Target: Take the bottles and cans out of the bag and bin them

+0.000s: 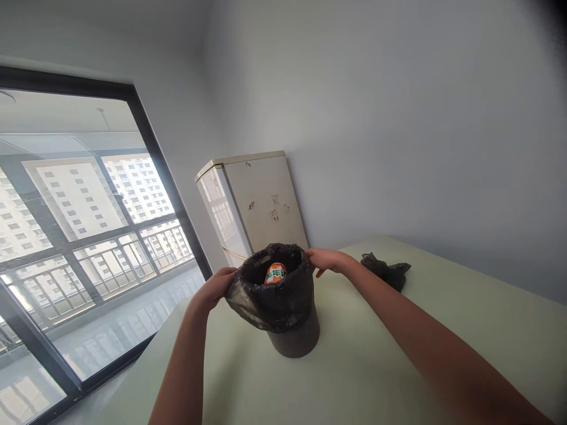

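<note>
Two hands (217, 288) (330, 260) hold one bag (290, 307) lining one bin (297, 342).

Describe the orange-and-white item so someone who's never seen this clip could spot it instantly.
On the green table, between left hand and right hand, stands a bin topped by a black bag. Inside the bag's open mouth shows the item, its orange, white and green setting it apart from the dark bag.

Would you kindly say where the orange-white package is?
The orange-white package sits below the head view's centre, inside the black bag lining the bin, between left hand and right hand.
</note>
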`<control>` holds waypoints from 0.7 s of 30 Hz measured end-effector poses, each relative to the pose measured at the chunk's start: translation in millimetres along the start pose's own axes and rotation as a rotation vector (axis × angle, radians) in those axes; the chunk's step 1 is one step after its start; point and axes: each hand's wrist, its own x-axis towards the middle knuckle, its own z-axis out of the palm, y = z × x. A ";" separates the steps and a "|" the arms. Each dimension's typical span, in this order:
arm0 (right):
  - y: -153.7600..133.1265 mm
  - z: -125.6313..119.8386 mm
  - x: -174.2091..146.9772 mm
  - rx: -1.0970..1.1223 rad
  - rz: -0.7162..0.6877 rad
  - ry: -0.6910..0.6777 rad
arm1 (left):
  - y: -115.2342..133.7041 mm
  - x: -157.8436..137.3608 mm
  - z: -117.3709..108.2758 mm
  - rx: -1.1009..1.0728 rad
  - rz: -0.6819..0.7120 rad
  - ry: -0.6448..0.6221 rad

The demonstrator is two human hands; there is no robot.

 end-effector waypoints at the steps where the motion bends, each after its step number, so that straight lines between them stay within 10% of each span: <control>1: 0.8 -0.7 -0.1 0.016 -0.012 -0.013 | 1.0 -1.2 1.0 0.023 -0.001 -0.003; 12: -6.6 -19.2 -9.4 0.409 -0.116 0.056 | 19.1 -20.3 -3.2 -0.044 0.182 0.283; 21: -7.1 -21.6 -2.3 0.714 -0.258 0.201 | 31.7 -42.1 -28.4 -0.156 0.344 0.279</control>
